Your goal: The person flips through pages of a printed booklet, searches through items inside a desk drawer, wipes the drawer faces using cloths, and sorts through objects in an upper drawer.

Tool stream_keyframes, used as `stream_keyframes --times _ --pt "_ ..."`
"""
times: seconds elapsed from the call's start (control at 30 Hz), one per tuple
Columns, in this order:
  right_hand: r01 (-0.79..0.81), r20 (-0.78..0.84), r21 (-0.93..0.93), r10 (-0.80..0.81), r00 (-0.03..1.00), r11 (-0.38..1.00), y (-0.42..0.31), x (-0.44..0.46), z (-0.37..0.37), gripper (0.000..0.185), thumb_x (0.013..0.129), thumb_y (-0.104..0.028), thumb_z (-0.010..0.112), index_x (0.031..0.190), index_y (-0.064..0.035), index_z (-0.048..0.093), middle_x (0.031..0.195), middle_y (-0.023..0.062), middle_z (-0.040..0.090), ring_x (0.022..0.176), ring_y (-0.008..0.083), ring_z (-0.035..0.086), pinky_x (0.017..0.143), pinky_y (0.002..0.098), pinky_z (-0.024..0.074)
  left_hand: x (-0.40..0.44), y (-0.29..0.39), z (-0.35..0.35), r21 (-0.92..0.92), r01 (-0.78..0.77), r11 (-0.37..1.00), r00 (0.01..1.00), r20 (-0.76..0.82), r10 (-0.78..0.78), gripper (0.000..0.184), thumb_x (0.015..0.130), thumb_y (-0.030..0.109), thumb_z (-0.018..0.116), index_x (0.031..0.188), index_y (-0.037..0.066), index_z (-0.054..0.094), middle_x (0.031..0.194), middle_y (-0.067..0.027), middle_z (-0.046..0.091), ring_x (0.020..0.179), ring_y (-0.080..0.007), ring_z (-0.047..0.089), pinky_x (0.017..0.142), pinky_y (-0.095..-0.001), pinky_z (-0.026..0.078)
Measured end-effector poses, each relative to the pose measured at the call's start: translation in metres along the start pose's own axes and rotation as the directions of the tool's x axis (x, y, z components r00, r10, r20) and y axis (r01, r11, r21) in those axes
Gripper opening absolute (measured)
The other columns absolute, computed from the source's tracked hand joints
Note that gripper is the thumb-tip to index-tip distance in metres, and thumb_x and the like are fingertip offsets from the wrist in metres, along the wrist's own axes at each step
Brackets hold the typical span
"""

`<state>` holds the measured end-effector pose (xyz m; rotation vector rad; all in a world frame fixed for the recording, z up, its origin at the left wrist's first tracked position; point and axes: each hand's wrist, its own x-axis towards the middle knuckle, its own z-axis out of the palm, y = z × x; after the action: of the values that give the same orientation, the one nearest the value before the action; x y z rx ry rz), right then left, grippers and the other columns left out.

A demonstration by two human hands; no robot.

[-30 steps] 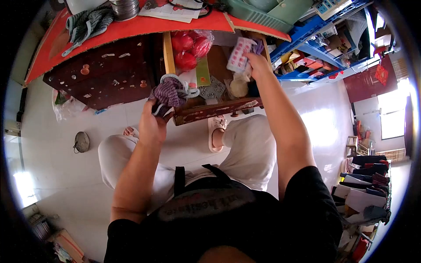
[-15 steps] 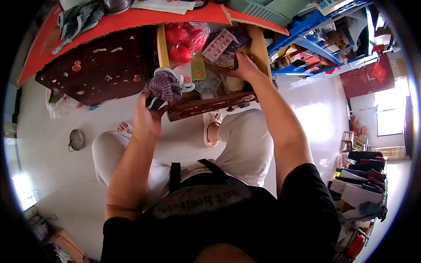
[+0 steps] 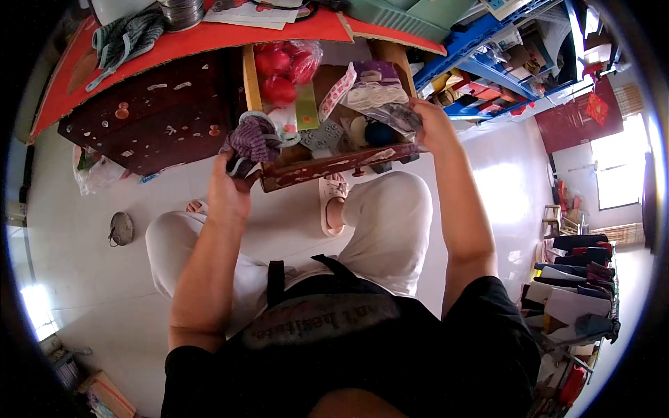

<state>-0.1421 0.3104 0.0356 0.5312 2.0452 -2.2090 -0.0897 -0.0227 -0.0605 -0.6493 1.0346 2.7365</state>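
Observation:
My left hand is closed around a bunched purple knitted piece with pale edging, held at the left front corner of the open drawer. On the drawer's right side, my right hand grips the end of a clear plastic package with purple and white contents. Its fingertips are partly hidden by the plastic. A dark blue ball lies just below the package. Beside it is a white strip with pink print. Red round things in a clear bag fill the drawer's back left.
The red tabletop above carries a grey knitted piece, a wire coil and papers. A blue shelf packed with goods adjoins the drawer on the right. My knees are below the drawer; a round metal pan lies on the floor.
My right hand has moved from inside the drawer toward its right front, now holding the plastic package. The dark blue ball has come into view. My left hand keeps the purple knit nearly still.

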Motion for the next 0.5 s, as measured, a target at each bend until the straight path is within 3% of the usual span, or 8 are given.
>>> stream_keyframes --times 0.07,0.13,0.27,0.33,0.37,0.43,0.5 --pt "0.014 -0.055 0.053 -0.011 0.998 0.998 -0.002 -0.013 0.004 0.024 0.081 -0.008 0.042 0.1 0.0042 0.051 0.093 0.0129 0.056 0.081 0.0194 0.058 0.072 0.0289 0.0492 -0.003 0.002 0.003 0.025 -0.013 1.0 1.0 -0.013 0.014 0.028 0.082 0.028 0.041 0.104 0.012 0.049 0.1 -0.0022 0.054 0.091 -0.0164 0.052 0.072 -0.0339 0.042" --pt "-0.101 -0.054 0.156 0.11 0.992 0.983 -0.002 -0.019 0.005 0.024 0.082 -0.011 0.045 0.099 0.0037 0.051 0.095 0.0121 0.056 0.08 0.0205 0.058 0.072 0.0296 0.0493 -0.008 0.007 0.008 0.048 -0.083 0.995 0.996 0.038 0.081 0.031 0.082 0.028 0.04 0.108 0.013 0.048 0.102 -0.0021 0.054 0.09 -0.0159 0.052 0.073 -0.0334 0.042" --pt "-0.237 0.053 0.071 0.233 0.971 0.969 -0.002 -0.036 0.013 0.026 0.083 -0.013 0.047 0.105 0.0009 0.051 0.092 0.0079 0.058 0.08 0.0168 0.058 0.067 0.0271 0.0501 -0.004 0.006 0.003 -0.09 -0.023 0.996 0.998 0.054 0.028 0.027 0.08 0.022 0.043 0.104 0.011 0.049 0.099 -0.0036 0.055 0.086 -0.0188 0.054 0.07 -0.0335 0.044" --pt "-0.077 0.292 -0.053 0.089 0.952 0.996 0.003 -0.04 0.013 0.027 0.081 -0.011 0.051 0.106 -0.0002 0.051 0.093 0.0076 0.058 0.081 0.0157 0.059 0.068 0.0258 0.0497 -0.006 0.008 0.006 -0.184 -0.012 0.983 0.998 0.056 0.023 0.028 0.082 0.026 0.043 0.102 0.007 0.049 0.097 -0.0058 0.055 0.086 -0.0207 0.054 0.071 -0.0352 0.045" --pt "-0.091 0.273 -0.081 0.11 0.956 0.993 0.002 -0.044 0.015 0.026 0.08 -0.007 0.051 0.105 -0.0005 0.051 0.091 0.0064 0.057 0.081 0.0127 0.057 0.071 0.0237 0.0475 -0.006 0.01 0.007 -0.185 -0.013 0.983 0.998 0.053 0.023 0.028 0.082 0.026 0.043 0.102 0.007 0.049 0.097 -0.0058 0.055 0.086 -0.0207 0.054 0.071 -0.0352 0.045" --pt "-0.055 0.316 -0.067 0.074 0.946 0.996 0.0 -0.054 0.026 0.026 0.079 -0.006 0.051 0.105 -0.0002 0.052 0.09 0.0054 0.057 0.08 0.0114 0.056 0.071 0.0227 0.046 -0.006 0.012 0.007 -0.231 -0.006 0.973 0.981 0.189 0.051 0.033 0.083 0.029 0.044 0.11 0.009 0.048 0.104 -0.0071 0.054 0.097 -0.0198 0.051 0.081 -0.0367 0.042" --pt "-0.02 0.364 -0.047 0.035 0.931 0.999 -0.001 -0.059 0.033 0.026 0.079 -0.005 0.052 0.104 0.0001 0.052 0.088 0.0045 0.057 0.079 0.01 0.054 0.072 0.0216 0.0445 -0.001 0.013 0.002 -0.254 0.063 0.965 0.974 0.227 -0.004 0.035 0.083 0.031 0.047 0.11 0.008 0.048 0.102 -0.0091 0.055 0.094 -0.0213 0.053 0.081 -0.0367 0.043"
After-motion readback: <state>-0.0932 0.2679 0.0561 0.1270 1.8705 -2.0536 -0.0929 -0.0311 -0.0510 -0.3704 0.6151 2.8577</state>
